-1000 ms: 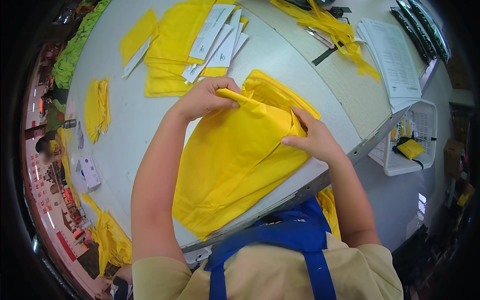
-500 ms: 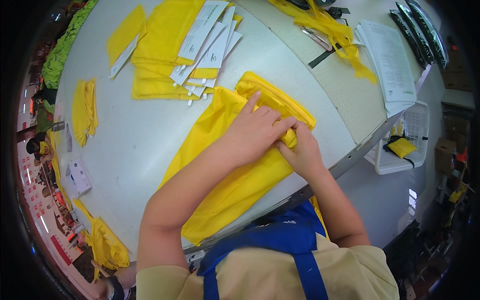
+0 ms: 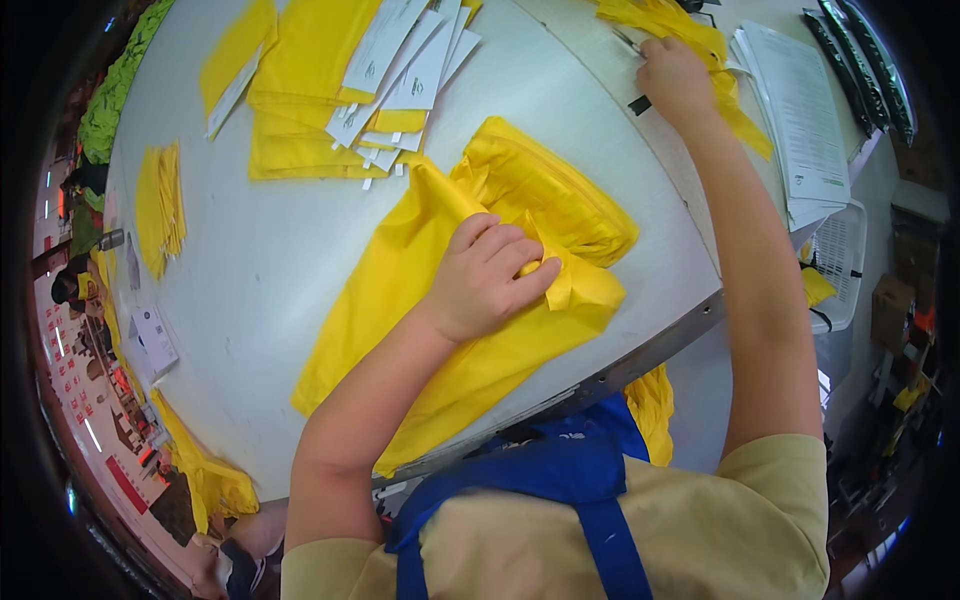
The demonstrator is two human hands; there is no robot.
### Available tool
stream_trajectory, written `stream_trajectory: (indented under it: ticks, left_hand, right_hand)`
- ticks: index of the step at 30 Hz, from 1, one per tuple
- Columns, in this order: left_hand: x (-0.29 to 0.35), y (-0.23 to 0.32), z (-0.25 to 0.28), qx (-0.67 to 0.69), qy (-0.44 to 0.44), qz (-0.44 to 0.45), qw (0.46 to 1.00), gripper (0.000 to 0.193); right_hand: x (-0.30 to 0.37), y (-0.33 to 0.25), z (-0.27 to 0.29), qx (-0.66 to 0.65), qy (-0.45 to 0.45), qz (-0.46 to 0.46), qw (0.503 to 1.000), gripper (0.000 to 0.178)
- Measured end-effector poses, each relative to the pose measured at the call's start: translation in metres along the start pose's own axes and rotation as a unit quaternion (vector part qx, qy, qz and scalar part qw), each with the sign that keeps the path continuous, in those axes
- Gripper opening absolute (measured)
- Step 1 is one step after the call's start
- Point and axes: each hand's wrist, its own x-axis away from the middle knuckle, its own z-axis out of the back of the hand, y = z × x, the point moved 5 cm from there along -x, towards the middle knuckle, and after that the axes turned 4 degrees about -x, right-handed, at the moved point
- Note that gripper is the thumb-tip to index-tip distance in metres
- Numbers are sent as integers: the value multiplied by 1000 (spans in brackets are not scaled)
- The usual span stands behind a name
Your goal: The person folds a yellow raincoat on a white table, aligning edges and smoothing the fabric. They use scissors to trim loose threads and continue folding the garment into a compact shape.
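Note:
A yellow fabric garment [image 3: 400, 330], thin and shiny with a gathered, seamed part at its far end, lies across the near edge of the table. My left hand [image 3: 487, 280] is closed on a bunched fold in its middle, fingers wrapped round the cloth. Out at the far right, my right hand [image 3: 680, 85] has its fingers curled over a small pair of thread snips [image 3: 627, 41]. Only the metal tip shows; the palm hides the handle. Beside that hand lies a loose yellow fabric strip [image 3: 742, 112].
Flat yellow pieces [image 3: 300, 110] with white printed cards [image 3: 385, 45] are stacked at the far left. A smaller yellow bundle [image 3: 160, 205] and a white box [image 3: 153, 340] sit further left. Paper sheets [image 3: 800, 120], dark glossy packets [image 3: 865, 70] and a white basket [image 3: 845, 250] are on the right.
My right hand has let go of the garment and moved far right onto the snips. My left hand has closed round a fold, and the gathered part now lies more spread out.

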Motion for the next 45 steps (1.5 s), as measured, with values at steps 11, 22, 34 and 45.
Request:
stream_trajectory:
  ticks: [11, 22, 34, 45]
  left_hand:
    - [19, 1, 2, 1, 54, 41, 998, 23]
    - [27, 5, 6, 2, 53, 46, 998, 22]
    - [22, 5, 6, 13, 30, 53, 998, 18]
    - [17, 9, -3, -8, 20, 60, 998, 16]
  right_hand:
    - [179, -103, 42, -524, -166, -74, 832, 24]
    - [188, -117, 31, -559, -175, -65, 808, 20]
    - [167, -116, 68, -415, -155, 35, 896, 21]
    - [144, -152, 94, -105, -185, 268, 940, 4]
